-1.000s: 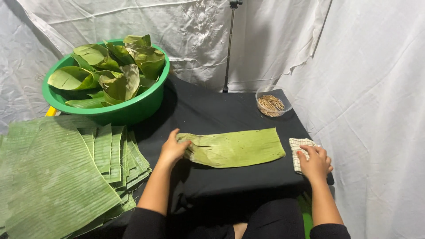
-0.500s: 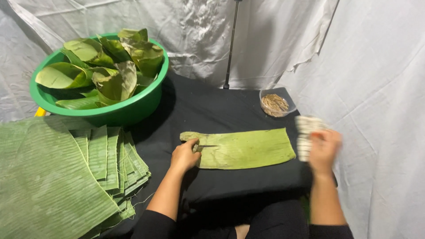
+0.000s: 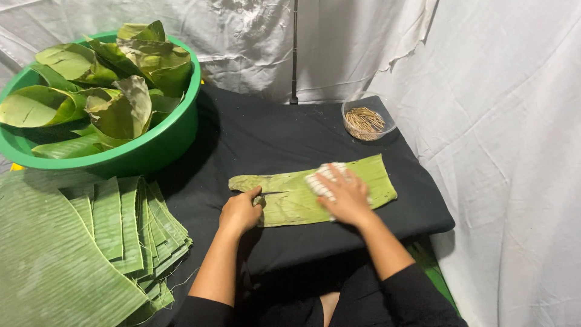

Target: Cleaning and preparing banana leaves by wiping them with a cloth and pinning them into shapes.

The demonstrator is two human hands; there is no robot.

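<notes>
A long strip of green banana leaf (image 3: 284,200) lies flat on the black cloth-covered table (image 3: 272,133). My left hand (image 3: 240,210) presses down on the leaf's left end, fingers curled on its edge. My right hand (image 3: 344,195) rests on the middle-right of the leaf and holds a striped white cloth (image 3: 324,179) against its surface. Part of the cloth is hidden under my fingers.
A green plastic basin (image 3: 136,154) full of curled leaf pieces stands at the back left. Stacked flat leaf strips (image 3: 115,227) lie at the left. A small clear bowl of thin sticks (image 3: 366,120) sits at the back right. White sheets hang all around.
My right hand picked the striped cloth up from the table's right edge and brought it leftward onto the leaf. My left hand stayed on the leaf's left end.
</notes>
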